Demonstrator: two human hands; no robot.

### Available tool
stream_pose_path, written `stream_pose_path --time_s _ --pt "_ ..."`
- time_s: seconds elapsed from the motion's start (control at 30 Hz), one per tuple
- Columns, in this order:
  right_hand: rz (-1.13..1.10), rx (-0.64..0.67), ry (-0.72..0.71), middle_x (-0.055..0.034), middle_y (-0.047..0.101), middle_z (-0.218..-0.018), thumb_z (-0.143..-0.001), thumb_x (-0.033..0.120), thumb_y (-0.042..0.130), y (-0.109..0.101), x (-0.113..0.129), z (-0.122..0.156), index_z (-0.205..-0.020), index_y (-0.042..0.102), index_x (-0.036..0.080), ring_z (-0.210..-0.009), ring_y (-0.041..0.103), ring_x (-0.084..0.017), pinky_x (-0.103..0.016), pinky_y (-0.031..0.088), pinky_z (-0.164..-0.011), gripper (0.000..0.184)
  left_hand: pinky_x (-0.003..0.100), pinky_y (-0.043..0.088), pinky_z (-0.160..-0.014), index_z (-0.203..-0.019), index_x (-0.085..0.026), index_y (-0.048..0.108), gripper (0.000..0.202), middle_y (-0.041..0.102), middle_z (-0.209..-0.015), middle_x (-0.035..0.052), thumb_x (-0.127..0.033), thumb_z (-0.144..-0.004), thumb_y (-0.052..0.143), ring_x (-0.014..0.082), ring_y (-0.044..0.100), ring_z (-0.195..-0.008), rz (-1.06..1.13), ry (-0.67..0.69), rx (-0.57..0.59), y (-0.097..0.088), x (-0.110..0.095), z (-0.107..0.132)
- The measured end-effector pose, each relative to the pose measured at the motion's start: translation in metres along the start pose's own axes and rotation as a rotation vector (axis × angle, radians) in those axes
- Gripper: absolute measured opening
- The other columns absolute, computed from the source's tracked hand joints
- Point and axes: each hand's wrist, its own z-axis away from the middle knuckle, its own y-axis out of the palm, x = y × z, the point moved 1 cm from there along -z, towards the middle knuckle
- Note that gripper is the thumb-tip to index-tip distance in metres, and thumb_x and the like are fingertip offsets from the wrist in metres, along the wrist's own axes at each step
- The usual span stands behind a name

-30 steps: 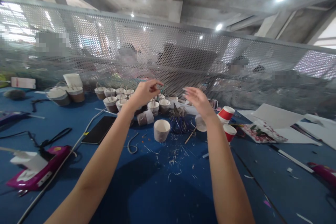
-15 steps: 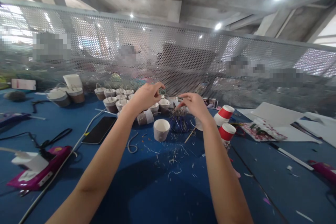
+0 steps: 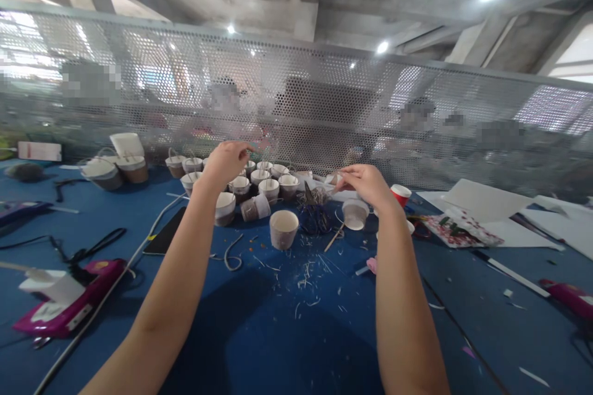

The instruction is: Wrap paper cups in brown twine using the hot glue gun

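Above the rows of small white cups with cord handles is my left hand, its fingers drawn together; anything in them is too thin or hidden to make out. Farther right, my right hand is held in a pinch near a pile of scraps, and what lies between the fingertips cannot be made out. Below it sits a white cup. A single larger white cup stands upright between my forearms. Dark-handled scissors lie behind and right of it, beside a thin stick.
Cord offcuts litter the blue table. At left are a magenta power strip, a white cable and a black phone. Red and white paper cups and paper sheets lie right. A perforated metal screen closes off the back.
My hands have moved apart: the left one went left over the cups, the right one went right. More of the cups and the white cup under my right hand now show.
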Motion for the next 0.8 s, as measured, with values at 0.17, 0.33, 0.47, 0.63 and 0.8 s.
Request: stream_pose_path --time_s 0.17,0.33,0.47,0.63,0.8 --pt "0.0 0.107 0.068 -0.0017 0.067 -0.056 -0.076 0.038 0.07 -0.017 -0.005 0.005 -0.071 0.065 0.018 -0.05 0.065 -0.015 -0.027 0.056 -0.054 0.022 0.032 0.046 -0.086 -0.089 -0.019 0.071 0.028 0.073 -0.097 0.0077 -0.015 -0.076 0.046 0.024 0.064 -0.093 -0.004 -0.03 -0.045 -0.001 0.015 -0.001" --pt "0.078 0.252 0.122 -0.0022 0.068 -0.057 -0.07 0.04 0.075 -0.029 -0.008 0.01 -0.065 0.066 0.017 -0.05 0.064 -0.013 -0.025 0.056 -0.056 0.025 0.029 0.046 -0.084 -0.092 -0.021 0.071 0.029 0.072 -0.091 0.0047 -0.018 -0.075 0.048 0.0223 0.065 -0.088 0.023 -0.122 -0.168 -0.007 0.026 0.001" --pt "0.099 0.26 0.155 -0.0056 0.072 -0.063 -0.068 0.038 0.077 -0.03 -0.016 0.007 -0.069 0.071 0.018 -0.058 0.069 -0.017 -0.027 0.058 -0.06 0.021 0.028 0.046 -0.082 -0.091 -0.021 0.069 0.027 0.071 -0.084 0.0033 -0.017 -0.072 0.05 0.0202 0.065 -0.086 0.075 -0.217 -0.215 -0.009 0.033 0.003" --pt "0.193 0.261 0.24 -0.0062 0.073 -0.063 -0.066 0.03 0.079 -0.029 -0.026 0.002 -0.063 0.071 0.018 -0.059 0.069 -0.017 -0.023 0.054 -0.053 0.015 0.031 0.045 -0.085 -0.088 -0.019 0.067 0.023 0.069 -0.077 0.0003 -0.011 -0.071 0.052 0.0187 0.062 -0.083 0.153 -0.274 -0.213 -0.013 0.037 0.006" --pt "0.269 0.212 0.351 -0.0062 0.071 -0.057 -0.069 0.023 0.078 -0.036 -0.03 0.006 -0.055 0.068 0.016 -0.051 0.066 -0.015 -0.02 0.052 -0.047 0.019 0.031 0.046 -0.08 -0.093 -0.02 0.066 0.023 0.064 -0.062 -0.0053 -0.012 -0.075 0.054 0.0159 0.06 -0.079 0.225 -0.249 -0.197 -0.029 0.032 0.012"
